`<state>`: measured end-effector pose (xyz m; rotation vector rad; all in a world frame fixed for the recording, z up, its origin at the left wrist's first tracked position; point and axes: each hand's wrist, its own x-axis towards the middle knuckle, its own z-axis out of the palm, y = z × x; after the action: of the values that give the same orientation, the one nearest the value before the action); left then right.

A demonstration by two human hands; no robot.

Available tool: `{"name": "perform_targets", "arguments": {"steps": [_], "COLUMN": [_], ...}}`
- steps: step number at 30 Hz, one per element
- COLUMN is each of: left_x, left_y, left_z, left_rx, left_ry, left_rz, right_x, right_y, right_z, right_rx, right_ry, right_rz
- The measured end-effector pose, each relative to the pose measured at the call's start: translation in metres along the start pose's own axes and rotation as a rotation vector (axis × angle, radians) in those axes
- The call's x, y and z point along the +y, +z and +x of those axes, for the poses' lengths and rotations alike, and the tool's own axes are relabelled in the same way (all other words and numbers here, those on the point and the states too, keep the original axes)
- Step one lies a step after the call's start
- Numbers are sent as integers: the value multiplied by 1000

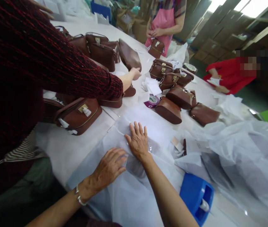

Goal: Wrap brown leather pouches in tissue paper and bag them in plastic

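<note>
In the head view, a translucent plastic sheet spreads in soft, cloudy creases, glossy where it crosses a darker shape whose form is too blurred to name. The handbags are smooth brown leather-look pieces with rounded corners, thin piping and gold-coloured clasps, several with scraps of white wrapping on their fittings. Square white papers lie in a loose pile just beside a purple tape roll. A blue plastic object with a recess sits near rumpled white plastic bags.

All this rests on a long white table. Along the left side reaches a co-worker's dark knit sleeve flecked with red, the co-worker's hand at the end of a handbag. Across the table, someone in a pink apron holds another handbag; a person in a red top is farther right. Cardboard boxes are stacked behind.

The plastic sheet lies directly below the person's own hands. The right hand rests palm down on it, fingers extended and slightly spread, gripping nothing. The left hand, with a silvery bracelet at its wrist, is loosely bent, thumb apart from the fingers, near the darker shape; whether it touches the plastic cannot be told.
</note>
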<state>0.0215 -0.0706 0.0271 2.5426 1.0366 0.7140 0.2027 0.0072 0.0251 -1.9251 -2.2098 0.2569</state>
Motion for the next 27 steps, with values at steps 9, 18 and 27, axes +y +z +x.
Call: {"name": "perform_targets", "arguments": {"steps": [9, 18, 27], "left_x": [24, -70, -61], "left_y": [36, 27, -43], "left_z": [-44, -127, -33], "left_rx": [-415, -671, -553], "left_ry": [386, -190, -740], "left_rz": [19, 307, -247], "right_x": [0, 7, 31], "right_y": [-30, -1, -29], "right_z": [-51, -68, -186], "right_rx": [166, 159, 656], "right_ry": [-50, -93, 932], "right_rz": [60, 119, 781]}}
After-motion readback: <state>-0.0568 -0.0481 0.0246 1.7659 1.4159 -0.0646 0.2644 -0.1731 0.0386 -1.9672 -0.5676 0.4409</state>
